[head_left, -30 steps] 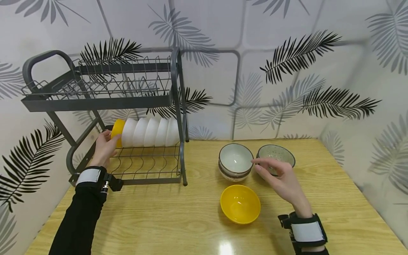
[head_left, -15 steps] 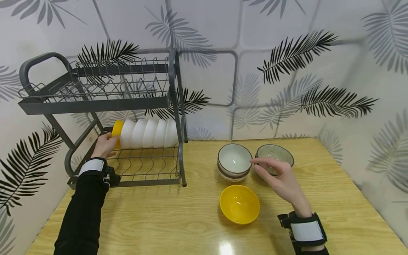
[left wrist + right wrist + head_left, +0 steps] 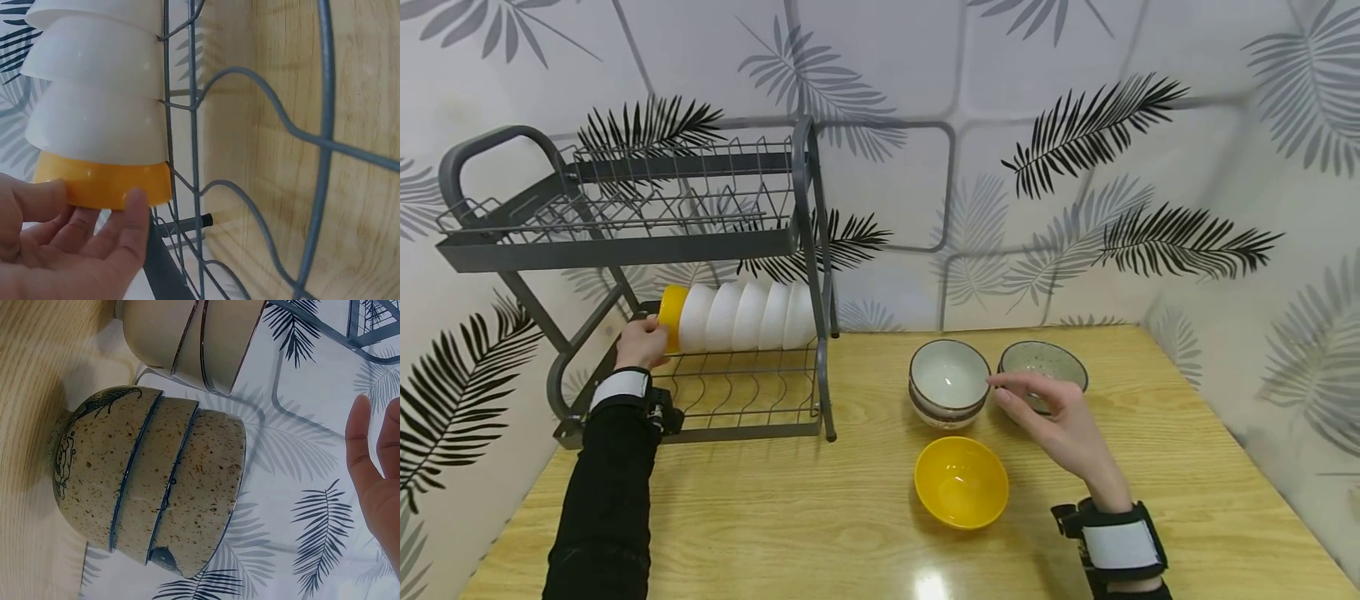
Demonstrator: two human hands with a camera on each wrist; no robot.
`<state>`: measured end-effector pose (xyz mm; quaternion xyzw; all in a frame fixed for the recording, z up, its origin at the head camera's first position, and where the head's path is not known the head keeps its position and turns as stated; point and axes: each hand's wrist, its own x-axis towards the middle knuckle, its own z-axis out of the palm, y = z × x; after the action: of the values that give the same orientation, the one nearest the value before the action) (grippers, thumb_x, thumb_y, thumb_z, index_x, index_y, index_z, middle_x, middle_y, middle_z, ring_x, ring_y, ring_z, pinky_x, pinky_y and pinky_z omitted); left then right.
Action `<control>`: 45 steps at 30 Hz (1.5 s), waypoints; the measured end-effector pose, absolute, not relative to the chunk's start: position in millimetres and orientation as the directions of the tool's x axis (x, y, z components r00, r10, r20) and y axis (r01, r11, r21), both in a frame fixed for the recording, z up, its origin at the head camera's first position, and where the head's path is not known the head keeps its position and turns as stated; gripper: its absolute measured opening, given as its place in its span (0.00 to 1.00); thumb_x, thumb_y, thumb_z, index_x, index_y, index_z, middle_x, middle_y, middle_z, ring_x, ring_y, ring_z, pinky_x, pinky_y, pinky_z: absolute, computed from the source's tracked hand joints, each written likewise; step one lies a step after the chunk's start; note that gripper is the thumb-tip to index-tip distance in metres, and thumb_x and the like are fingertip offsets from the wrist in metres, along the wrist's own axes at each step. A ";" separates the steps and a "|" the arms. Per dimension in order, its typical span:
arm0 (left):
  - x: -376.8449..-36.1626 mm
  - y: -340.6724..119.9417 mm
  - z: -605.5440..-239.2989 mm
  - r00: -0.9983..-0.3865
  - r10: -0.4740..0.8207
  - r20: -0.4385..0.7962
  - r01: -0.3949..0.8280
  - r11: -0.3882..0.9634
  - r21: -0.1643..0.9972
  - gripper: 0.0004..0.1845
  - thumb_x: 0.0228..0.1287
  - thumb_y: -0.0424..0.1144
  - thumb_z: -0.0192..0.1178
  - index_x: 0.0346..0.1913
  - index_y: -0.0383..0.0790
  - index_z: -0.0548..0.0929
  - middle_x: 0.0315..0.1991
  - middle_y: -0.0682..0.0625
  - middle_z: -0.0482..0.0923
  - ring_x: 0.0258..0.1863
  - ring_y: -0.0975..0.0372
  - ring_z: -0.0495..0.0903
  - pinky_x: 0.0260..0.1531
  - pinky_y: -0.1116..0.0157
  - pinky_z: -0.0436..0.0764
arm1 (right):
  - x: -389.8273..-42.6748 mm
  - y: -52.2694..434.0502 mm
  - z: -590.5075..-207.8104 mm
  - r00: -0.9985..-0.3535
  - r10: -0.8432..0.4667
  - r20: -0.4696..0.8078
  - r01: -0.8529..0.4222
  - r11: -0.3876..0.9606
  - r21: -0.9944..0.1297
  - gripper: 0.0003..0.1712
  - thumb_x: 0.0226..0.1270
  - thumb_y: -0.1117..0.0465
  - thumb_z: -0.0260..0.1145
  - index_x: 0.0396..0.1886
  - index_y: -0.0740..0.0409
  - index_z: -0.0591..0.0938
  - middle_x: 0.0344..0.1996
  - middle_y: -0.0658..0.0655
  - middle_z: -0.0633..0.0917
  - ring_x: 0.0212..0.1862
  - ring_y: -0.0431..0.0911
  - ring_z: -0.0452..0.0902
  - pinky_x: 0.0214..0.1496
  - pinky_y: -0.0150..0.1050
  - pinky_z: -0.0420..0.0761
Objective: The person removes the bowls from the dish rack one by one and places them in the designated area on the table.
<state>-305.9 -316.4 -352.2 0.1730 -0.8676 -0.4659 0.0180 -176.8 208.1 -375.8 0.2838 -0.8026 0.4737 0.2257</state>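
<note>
A yellow bowl stands on edge at the left end of a row of white bowls in the lower tier of a grey dish rack. My left hand holds this yellow bowl. In the left wrist view my left hand has its thumb on the bowl's side and a finger at its rim. My right hand hovers with relaxed fingers between a stack of white bowls and a stack of speckled bowls, holding nothing. In the right wrist view my right hand is apart from the speckled bowls.
A second yellow bowl sits upright on the wooden table, in front of the white stack. The rack's upper tier holds nothing. Leaf-patterned walls close in behind and to the right.
My left hand has moved a little up and further into the rack, closing on the yellow bowl. The right hand has stayed in place.
</note>
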 end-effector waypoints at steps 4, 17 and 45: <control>-306.5 -322.3 -357.1 -0.936 -0.341 -0.083 -0.257 0.506 0.823 0.28 0.79 0.36 0.36 0.73 0.20 0.59 0.70 0.23 0.61 0.42 0.53 0.85 0.25 0.79 0.80 | -177.3 207.7 -375.7 -0.734 -0.241 0.635 -0.673 0.388 -0.630 0.12 0.66 0.76 0.64 0.46 0.65 0.87 0.38 0.34 0.85 0.38 0.32 0.78 0.46 0.21 0.80; -298.0 -318.7 -356.6 -0.910 -0.402 -0.097 -0.201 0.223 0.954 0.26 0.80 0.35 0.42 0.73 0.25 0.62 0.62 0.38 0.67 0.36 0.68 0.76 0.37 0.75 0.86 | -177.3 207.9 -376.5 -0.738 -0.246 0.629 -0.670 0.385 -0.635 0.12 0.66 0.77 0.64 0.46 0.66 0.86 0.40 0.31 0.84 0.39 0.31 0.78 0.47 0.21 0.80; -273.4 -299.0 -358.3 -0.673 -0.738 0.050 -0.038 0.101 0.994 0.12 0.79 0.39 0.49 0.51 0.35 0.79 0.35 0.58 0.73 0.36 0.68 0.74 0.27 0.81 0.78 | -177.1 207.3 -376.0 -0.725 -0.249 0.642 -0.684 0.370 -0.628 0.12 0.65 0.77 0.64 0.45 0.65 0.87 0.36 0.35 0.85 0.38 0.31 0.77 0.46 0.21 0.79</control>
<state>-273.4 -299.0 -358.3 0.2837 -0.6838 -0.6073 0.2882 -177.1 207.3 -376.0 0.2933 -0.7958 0.4785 0.2273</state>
